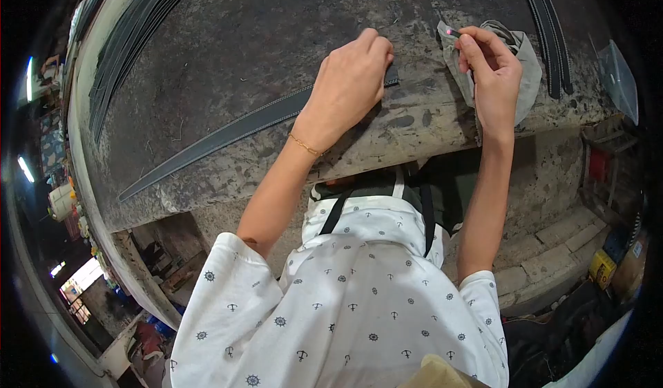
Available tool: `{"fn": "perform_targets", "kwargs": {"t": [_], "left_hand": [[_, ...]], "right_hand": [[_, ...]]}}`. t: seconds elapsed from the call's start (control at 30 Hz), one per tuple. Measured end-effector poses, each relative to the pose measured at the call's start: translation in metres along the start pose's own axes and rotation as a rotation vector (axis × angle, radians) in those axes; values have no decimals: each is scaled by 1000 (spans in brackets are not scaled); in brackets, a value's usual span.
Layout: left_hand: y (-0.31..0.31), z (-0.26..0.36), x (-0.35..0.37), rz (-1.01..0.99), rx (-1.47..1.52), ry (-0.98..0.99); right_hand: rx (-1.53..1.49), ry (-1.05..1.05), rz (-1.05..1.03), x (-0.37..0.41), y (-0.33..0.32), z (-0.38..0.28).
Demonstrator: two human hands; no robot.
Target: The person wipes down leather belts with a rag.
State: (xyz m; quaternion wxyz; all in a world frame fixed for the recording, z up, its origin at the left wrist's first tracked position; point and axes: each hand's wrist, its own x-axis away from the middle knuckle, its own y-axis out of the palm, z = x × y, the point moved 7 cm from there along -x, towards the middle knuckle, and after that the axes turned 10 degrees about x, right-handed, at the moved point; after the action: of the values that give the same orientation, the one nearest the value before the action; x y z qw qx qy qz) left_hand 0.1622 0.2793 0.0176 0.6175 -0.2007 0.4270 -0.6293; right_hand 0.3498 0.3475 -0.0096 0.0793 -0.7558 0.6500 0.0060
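Observation:
My left hand [349,80] is closed, knuckles up, over the right end of a dark grey strap [235,127] with pale stitching along its edge. Its fingertips are hidden, so what they hold cannot be made out. The strap lies along the front of the worktable and tapers to a point at the left. To the right, my right hand [496,77] pinches a small dark stick with a pink tip [450,33] between thumb and fingers. A crumpled grey-green cloth or bag [530,87] lies under that hand.
Several dark straps [128,49] lie bunched along the left of the worn worktable [276,35]. More stitched straps [549,35] are at the right, near a clear plastic piece [618,82] on the edge. Below right stands a yellow box [603,269].

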Motion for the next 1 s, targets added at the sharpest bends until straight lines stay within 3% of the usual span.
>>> {"fn": "perform_targets", "kwargs": {"t": [0.17,0.27,0.7,0.83,1.0], "left_hand": [[-13,-9,15,141,235,-107],[-13,5,24,171,186,25],[7,30,35,238,-35,52],[9,26,33,246,15,27],[-17,14,40,229,10,18]], "right_hand": [[2,1,19,0,0,1],[37,-11,8,0,0,1],[94,-70,11,1,0,-1],[165,-80,-27,2,4,-1],[254,-91,-76,15,16,-12]]}}
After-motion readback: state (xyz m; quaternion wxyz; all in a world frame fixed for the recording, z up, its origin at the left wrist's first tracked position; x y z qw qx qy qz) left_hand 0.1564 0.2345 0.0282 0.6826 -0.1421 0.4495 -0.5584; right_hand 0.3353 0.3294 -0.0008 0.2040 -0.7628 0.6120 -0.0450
